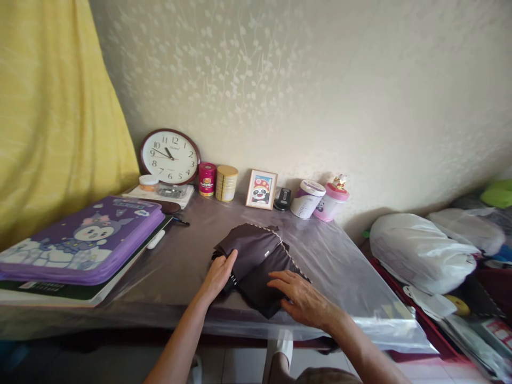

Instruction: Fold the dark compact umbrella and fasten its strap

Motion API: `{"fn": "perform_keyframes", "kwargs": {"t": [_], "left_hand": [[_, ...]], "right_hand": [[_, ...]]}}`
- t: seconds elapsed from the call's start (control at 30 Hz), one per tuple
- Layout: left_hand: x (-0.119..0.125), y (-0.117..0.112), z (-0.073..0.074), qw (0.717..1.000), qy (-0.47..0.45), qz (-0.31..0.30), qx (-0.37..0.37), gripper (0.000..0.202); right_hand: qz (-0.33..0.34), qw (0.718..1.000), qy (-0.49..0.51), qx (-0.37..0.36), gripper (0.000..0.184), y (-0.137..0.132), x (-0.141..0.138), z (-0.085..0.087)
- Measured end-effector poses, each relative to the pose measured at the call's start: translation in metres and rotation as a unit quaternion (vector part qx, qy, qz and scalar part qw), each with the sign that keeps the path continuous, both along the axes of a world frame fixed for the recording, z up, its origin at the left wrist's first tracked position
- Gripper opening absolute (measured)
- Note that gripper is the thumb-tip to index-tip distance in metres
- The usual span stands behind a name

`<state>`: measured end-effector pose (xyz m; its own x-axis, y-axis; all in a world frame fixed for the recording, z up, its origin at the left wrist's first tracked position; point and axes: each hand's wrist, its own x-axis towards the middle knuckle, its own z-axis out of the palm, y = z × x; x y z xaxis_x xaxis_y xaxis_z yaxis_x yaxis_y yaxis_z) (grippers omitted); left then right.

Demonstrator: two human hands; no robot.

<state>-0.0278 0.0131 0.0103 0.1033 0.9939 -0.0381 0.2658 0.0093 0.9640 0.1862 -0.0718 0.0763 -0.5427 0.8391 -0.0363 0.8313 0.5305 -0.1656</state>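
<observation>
A dark folding umbrella point(256, 250) lies on the table near its front edge, its canopy loosely gathered and trimmed with a light-and-dark striped border. Several pale rib tips show at its near left side. My left hand point(220, 272) grips the umbrella's left side, thumb on top of the cloth and the other fingers mostly hidden beneath. At the right, my right hand point(300, 296) rests on the canopy's lower flap with its fingers apart.
A plastic-covered table point(352, 288) carries a purple cartoon folder point(96, 234) and a white marker point(156, 239) at left. Along the wall stand a clock point(170, 156), a red tin point(207, 180), a yellow tin point(226, 184), a picture frame point(261, 189) and tubs point(307, 199). Bags point(420, 253) lie right.
</observation>
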Motion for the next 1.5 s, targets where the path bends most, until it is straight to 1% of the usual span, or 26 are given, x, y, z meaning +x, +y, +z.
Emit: {"fn": "perform_keyframes", "kwargs": {"t": [0.1, 0.27, 0.33, 0.4, 0.53, 0.6, 0.73, 0.9, 1.03, 1.17, 1.23, 1.33, 1.43, 1.5], "left_hand": [[0.000, 0.001, -0.001, 1.000, 0.001, -0.004, 0.002, 0.044], [0.000, 0.001, -0.002, 0.999, 0.032, 0.003, 0.000, 0.044], [0.000, 0.001, -0.001, 1.000, 0.029, 0.003, -0.002, 0.044], [0.000, 0.000, 0.000, 1.000, 0.015, 0.001, 0.000, 0.043], [-0.001, 0.001, -0.001, 1.000, 0.001, 0.003, 0.005, 0.044], [0.000, 0.001, -0.003, 1.000, 0.003, 0.002, 0.002, 0.044], [0.000, 0.003, -0.005, 1.000, 0.007, 0.005, -0.001, 0.045], [-0.001, 0.001, -0.002, 1.000, 0.007, -0.001, 0.003, 0.044], [-0.001, 0.001, -0.003, 1.000, -0.001, -0.003, 0.010, 0.044], [0.001, 0.004, -0.006, 1.000, 0.013, 0.008, -0.005, 0.045], [0.001, 0.004, -0.006, 1.000, 0.017, 0.014, -0.014, 0.047], [0.002, 0.004, -0.005, 1.000, -0.009, -0.004, -0.003, 0.047], [0.003, 0.003, -0.005, 1.000, -0.022, -0.009, -0.006, 0.047], [0.004, 0.003, -0.006, 1.000, -0.012, 0.005, -0.019, 0.048]], "right_hand": [[-0.013, 1.000, -0.002, 0.000, 0.049, 0.001, 0.002, 0.000], [-0.035, 0.999, -0.018, 0.008, 0.052, 0.004, 0.009, -0.002], [-0.040, 0.999, -0.026, 0.016, 0.052, 0.005, 0.013, -0.002], [-0.042, 0.998, -0.031, 0.025, 0.047, 0.006, 0.016, -0.001], [-0.059, 0.997, -0.031, 0.035, 0.029, 0.007, 0.018, 0.000], [-0.076, 0.996, -0.030, 0.034, 0.028, 0.007, 0.019, 0.001], [-0.112, 0.993, -0.038, 0.023, 0.033, 0.006, 0.019, 0.002], [-0.136, 0.989, -0.051, 0.020, 0.025, 0.007, 0.022, 0.002], [-0.135, 0.991, -0.012, 0.011, 0.021, 0.008, 0.023, 0.003], [-0.162, 0.984, 0.076, 0.010, 0.018, 0.009, 0.019, 0.006], [-0.169, 0.978, 0.120, 0.027, 0.016, 0.011, 0.015, 0.008], [-0.167, 0.970, 0.155, 0.081, 0.014, 0.019, 0.008, 0.012], [-0.156, 0.966, 0.166, 0.120, 0.013, 0.034, -0.001, 0.018], [-0.138, 0.966, 0.174, 0.132, 0.013, 0.047, -0.008, 0.022]]}}
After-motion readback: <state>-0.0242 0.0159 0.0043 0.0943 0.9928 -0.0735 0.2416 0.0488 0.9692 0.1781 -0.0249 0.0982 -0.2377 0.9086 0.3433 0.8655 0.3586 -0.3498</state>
